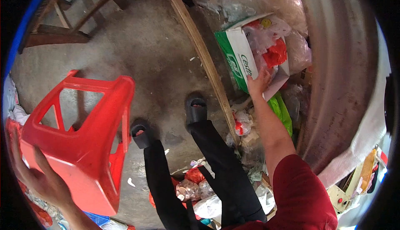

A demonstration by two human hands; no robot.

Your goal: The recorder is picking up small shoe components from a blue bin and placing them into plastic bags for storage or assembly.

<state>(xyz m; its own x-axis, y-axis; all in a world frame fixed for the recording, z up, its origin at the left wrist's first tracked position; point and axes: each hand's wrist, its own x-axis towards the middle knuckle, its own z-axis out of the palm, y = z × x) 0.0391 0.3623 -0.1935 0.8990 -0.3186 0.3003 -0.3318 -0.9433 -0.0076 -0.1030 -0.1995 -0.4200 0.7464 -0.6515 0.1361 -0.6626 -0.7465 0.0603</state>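
Note:
At the left, a red plastic stool [89, 155] is tipped over, its seat toward me and its legs pointing away. My left hand [46, 180] lies against the seat's left side, thumb and fingers spread around its edge in a hold. On the right, my right hand [260, 82] grips the near rim of a white and green cardboard box [246, 57], its thumb outside and its other fingers inside. Crumpled clear and red plastic bags [275, 52] fill the box.
A long wooden plank [200, 50] runs along the floor beside the box. Bagged plastic [298, 52] and a bright green bag [281, 111] surround it. Wooden furniture legs [62, 36] stand at the far left. Several bags [191, 188] lie by my legs.

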